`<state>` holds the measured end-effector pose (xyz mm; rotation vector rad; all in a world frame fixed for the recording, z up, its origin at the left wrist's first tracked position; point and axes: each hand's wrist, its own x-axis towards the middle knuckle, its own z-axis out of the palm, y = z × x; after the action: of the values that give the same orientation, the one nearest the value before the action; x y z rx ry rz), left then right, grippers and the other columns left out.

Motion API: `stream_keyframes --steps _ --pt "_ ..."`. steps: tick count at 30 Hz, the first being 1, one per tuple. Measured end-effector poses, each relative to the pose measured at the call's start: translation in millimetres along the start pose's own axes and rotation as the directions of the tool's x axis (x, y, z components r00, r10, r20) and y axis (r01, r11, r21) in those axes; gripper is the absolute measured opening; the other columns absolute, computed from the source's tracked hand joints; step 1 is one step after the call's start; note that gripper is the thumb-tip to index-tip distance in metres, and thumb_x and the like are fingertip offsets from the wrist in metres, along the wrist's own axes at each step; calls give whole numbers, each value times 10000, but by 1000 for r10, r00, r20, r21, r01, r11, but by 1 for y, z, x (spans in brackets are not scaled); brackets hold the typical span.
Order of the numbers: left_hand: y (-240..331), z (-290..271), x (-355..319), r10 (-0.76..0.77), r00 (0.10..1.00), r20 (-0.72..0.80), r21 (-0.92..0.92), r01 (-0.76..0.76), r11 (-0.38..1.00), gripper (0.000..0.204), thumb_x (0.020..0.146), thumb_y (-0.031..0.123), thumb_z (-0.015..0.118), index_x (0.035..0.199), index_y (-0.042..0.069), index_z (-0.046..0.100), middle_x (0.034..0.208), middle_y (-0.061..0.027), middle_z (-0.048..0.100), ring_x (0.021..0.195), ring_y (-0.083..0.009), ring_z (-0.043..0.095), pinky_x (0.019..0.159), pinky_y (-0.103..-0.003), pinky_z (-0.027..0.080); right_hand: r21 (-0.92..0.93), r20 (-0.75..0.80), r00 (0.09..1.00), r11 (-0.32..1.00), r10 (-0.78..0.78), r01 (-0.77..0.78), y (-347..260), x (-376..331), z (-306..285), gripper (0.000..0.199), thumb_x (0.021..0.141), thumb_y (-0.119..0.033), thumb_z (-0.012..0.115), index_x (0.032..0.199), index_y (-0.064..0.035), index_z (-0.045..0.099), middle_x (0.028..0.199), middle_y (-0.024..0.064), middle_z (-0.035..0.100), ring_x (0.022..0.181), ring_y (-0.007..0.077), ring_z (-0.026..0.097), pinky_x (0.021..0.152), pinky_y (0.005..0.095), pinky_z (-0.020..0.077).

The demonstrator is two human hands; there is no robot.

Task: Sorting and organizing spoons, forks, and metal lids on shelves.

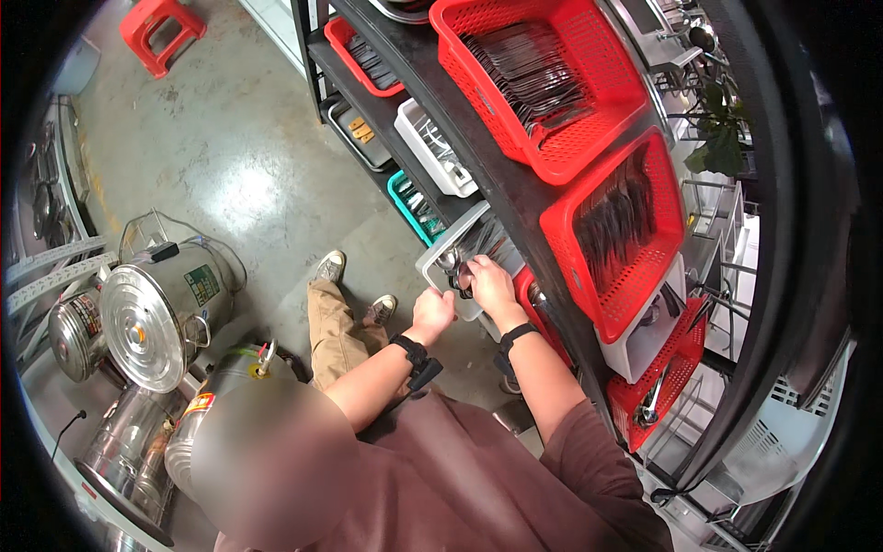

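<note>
My right hand (490,283) is inside the pale grey rectangular plastic bin (449,235), its curled fingers at a shiny, rounded metal utensil (464,281) near the bin's near end. The fingertips meet its dark, gleaming surface, but I cannot tell whether they pinch it or only rest on it. A second utensil, a silvery round-bowled one (448,259), lies just left of those fingers, and more slender metal pieces lie deeper in the bin, beyond my knuckles.

My left hand (430,317) is rounded into a loose fist, thumb uppermost, just outside the bin's near left corner. Its fingertips are turned out of view, so I cannot tell whether they hold anything or touch the rim.

The bin sits at the edge of the black shelving rack (478,166), angled out toward me. On the right, the rack's dark upper board runs close beside my right hand, with a large red perforated plastic basket (614,311) on it. Beyond the bin's far left side is a small turquoise plastic basket (397,191). To my left, the smooth grey concrete floor (276,267) widens, reaching across to a big lidded stainless-steel pot (138,317).
</note>
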<state>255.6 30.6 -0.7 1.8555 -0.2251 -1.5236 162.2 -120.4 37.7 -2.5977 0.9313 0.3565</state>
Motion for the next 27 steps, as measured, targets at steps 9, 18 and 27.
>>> stream_keyframes --steps 9,18,27 --pt "39 29 50 180 983 -41 159 -171 972 510 1014 373 589 853 -74 773 772 -256 770 912 -448 798 934 -528 614 193 -315 949 979 -2 66 -51 -68 -60 257 941 -37 730 1195 -8 752 1192 157 736 1093 387 733 932 472 610" --pt "72 78 152 120 989 85 78 -127 989 513 1010 358 570 992 -113 775 995 -341 776 1039 -494 771 978 -548 592 252 -325 936 966 134 -51 -57 -182 -67 208 968 -80 729 1168 -36 759 1183 140 732 1081 368 728 919 465 606" --pt "60 13 128 373 913 166 307 -407 860 560 1026 464 651 1145 -78 724 1172 -352 751 1168 -501 719 1039 -543 559 286 -415 848 932 330 -223 -83 -239 -75 174 954 -89 744 1123 -66 778 1163 80 750 1034 336 735 878 460 615"
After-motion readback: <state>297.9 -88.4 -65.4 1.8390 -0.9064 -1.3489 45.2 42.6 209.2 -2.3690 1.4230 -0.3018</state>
